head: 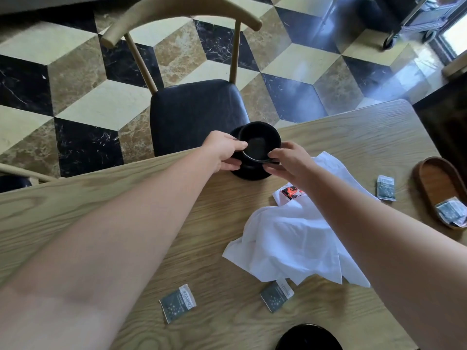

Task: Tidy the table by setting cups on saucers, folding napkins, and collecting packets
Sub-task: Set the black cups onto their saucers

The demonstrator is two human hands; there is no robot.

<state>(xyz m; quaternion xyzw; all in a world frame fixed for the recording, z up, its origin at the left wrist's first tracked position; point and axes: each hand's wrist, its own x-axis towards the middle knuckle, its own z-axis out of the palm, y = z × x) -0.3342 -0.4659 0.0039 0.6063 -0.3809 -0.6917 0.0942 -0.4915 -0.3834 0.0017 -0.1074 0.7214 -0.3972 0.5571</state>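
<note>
A black cup (pixel 260 141) stands on a black saucer (pixel 252 174) at the far edge of the wooden table (pixel 126 198). My left hand (pixel 223 151) pinches the cup's left rim and my right hand (pixel 285 162) pinches its right rim. A crumpled white napkin (pixel 295 236) lies just right of the saucer, with a red-and-black packet (pixel 292 192) on it. Grey packets lie loose at the near side (pixel 178 303) (pixel 276 296) and at the right (pixel 386 187). Another grey packet (pixel 451 213) sits in a wooden tray (pixel 434 180).
A chair with a dark seat (pixel 194 112) stands beyond the table's far edge. A black round dish (pixel 308 337) shows at the near edge. The floor is patterned tile. A wheeled cart (pixel 414 18) is at the top right.
</note>
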